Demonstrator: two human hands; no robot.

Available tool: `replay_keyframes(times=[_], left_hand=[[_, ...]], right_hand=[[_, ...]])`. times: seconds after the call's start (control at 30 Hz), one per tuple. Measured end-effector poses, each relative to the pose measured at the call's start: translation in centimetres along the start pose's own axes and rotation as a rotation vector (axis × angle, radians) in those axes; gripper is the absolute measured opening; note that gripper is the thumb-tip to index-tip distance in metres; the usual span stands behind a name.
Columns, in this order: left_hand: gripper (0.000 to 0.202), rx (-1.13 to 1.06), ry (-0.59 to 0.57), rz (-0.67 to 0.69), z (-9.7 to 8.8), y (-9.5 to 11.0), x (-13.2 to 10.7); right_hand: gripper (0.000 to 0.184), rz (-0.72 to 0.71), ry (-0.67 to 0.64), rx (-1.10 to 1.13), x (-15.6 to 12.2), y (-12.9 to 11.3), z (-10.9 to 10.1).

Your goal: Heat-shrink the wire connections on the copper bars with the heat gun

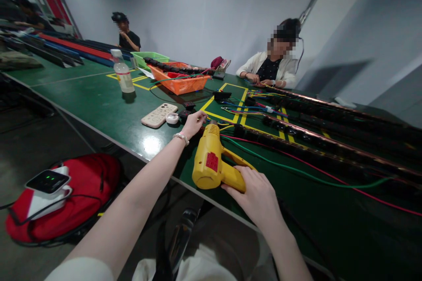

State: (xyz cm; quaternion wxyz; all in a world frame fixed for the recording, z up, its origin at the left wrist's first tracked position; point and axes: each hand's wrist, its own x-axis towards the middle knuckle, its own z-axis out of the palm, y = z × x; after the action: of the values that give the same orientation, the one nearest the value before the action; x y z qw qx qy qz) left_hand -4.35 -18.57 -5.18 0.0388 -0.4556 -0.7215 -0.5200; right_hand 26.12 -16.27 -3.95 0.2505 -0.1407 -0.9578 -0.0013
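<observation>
My right hand (pixel 259 189) is wrapped round the handle of a yellow heat gun (pixel 207 162) with a red label on its body. The gun's nozzle points away from me, close to the fingertips of my left hand (pixel 194 124). Those fingers are pinched on thin wires (pixel 224 124) that run right towards a long black bundled harness (pixel 263 137). The exact spot they grip is partly hidden. Just left of my left hand lie small black connectors (pixel 184 115). A green wire (pixel 296 167) and a red wire stretch across the table to the right.
A phone (pixel 159 115), a white earbud case (pixel 172 118) and a bottle (pixel 123 74) stand left on the green table (pixel 82 92). Beyond is an orange basket (pixel 180 84). Further long harnesses (pixel 323 136) lie right. A co-worker (pixel 272 68) sits opposite; others sit farther left. A red stool (pixel 82 193) stands below.
</observation>
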Motion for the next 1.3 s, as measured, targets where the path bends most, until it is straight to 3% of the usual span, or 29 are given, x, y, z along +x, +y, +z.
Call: replay_keyframes(times=[0.27,0.57,0.73,0.97,1.3], left_hand=[[0.020,-0.027,-0.013,-0.015,0.0,-0.1,-0.2],[0.022,-0.060,-0.026,-0.042,0.1,-0.5,-0.2],[0.021,0.007,0.006,0.031,0.3,-1.0,0.1],[0.023,0.084,0.029,0.060,0.3,-0.8,0.3],[0.022,0.121,0.045,0.019,0.5,-0.6,0.2]], right_hand=[[0.044,0.020,0.019,-0.076,-0.4,0.5,-0.1],[0.041,0.047,-0.019,-0.080,-1.4,2.6,-0.9],[0.041,0.016,0.008,-0.115,-1.6,2.9,-0.9],[0.042,-0.015,0.127,-0.241,-2.3,1.3,-0.4],[0.042,0.073,0.079,-0.264,-0.7,-2.5,1.2]])
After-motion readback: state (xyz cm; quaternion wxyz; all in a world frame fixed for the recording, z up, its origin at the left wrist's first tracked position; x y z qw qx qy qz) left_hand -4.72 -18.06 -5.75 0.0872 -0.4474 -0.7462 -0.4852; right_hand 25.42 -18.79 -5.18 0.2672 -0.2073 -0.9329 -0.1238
